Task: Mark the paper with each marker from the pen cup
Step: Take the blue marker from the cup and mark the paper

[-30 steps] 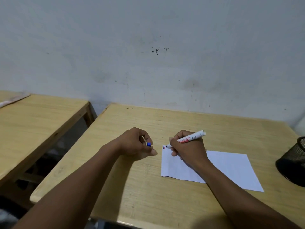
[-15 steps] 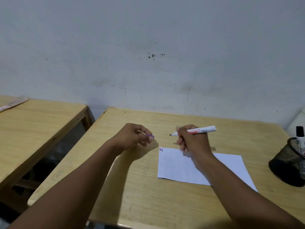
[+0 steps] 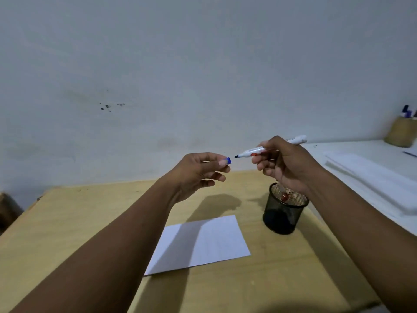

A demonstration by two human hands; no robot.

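Head view: at frame centre the left hand (image 3: 198, 172) pinches a blue cap (image 3: 228, 160), just apart from the tip of the white marker (image 3: 252, 152) gripped by the right hand (image 3: 286, 163). Below them, the paper (image 3: 203, 242) lies on the wooden table (image 3: 67, 222), and the black mesh pen cup (image 3: 282, 213) stands to its right.

Above a wooden desk (image 3: 67, 222), the left hand (image 3: 198, 175) pinches a blue cap (image 3: 228, 160) just short of the tip of a white marker (image 3: 255, 151) gripped by the right hand (image 3: 286, 163), over a black mesh cup (image 3: 283, 213) beside white paper (image 3: 203, 242).
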